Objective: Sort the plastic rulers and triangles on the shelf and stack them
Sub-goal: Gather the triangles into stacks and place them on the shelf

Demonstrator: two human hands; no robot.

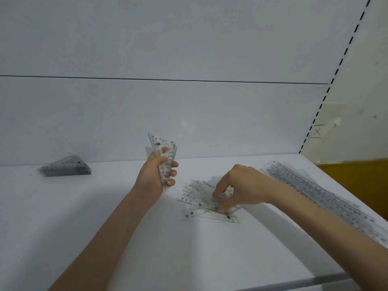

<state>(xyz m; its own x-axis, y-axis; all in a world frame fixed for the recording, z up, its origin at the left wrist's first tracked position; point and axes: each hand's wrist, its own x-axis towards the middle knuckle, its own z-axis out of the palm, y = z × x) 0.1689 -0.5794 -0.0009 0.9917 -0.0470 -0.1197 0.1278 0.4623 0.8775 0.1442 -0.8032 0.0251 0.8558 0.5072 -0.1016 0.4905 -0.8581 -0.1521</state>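
My left hand (156, 175) grips several upright triangles (165, 156); my right hand (241, 185) pinches the loose pile (201, 204) in the middle of the shelf (126, 238). Blurred: triangle stack (67, 166) back-left, rulers (315, 192) along the right edge, part-hidden behind my forearm.

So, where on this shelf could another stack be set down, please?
Bare shelf lies between the triangle stack and the left hand gripping a triangle bunch, and along the front edge. Crowded: the loose pile the right hand pinches, beside the rulers.

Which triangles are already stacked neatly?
The clear plastic triangle stack at far left; the middle pile lies scattered under the right hand, the left hand grips a bunch.
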